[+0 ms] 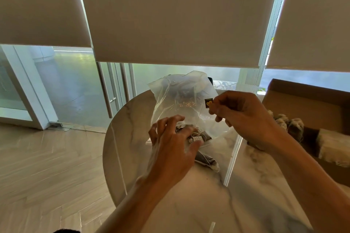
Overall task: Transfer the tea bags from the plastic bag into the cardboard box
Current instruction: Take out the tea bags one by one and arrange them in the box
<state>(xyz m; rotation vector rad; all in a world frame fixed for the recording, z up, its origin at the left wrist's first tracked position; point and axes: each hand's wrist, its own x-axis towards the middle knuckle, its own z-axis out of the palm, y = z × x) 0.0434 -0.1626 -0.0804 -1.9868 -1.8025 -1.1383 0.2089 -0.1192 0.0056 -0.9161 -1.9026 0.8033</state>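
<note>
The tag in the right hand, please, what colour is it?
Black with a yellow mark, tag, head view.

The single head-worn wide-angle view looked forward and down from close above a round marble table (132,138), facing half-drawn window blinds (176,15) beyond; wood floor (47,157) filled the lower left
</note>
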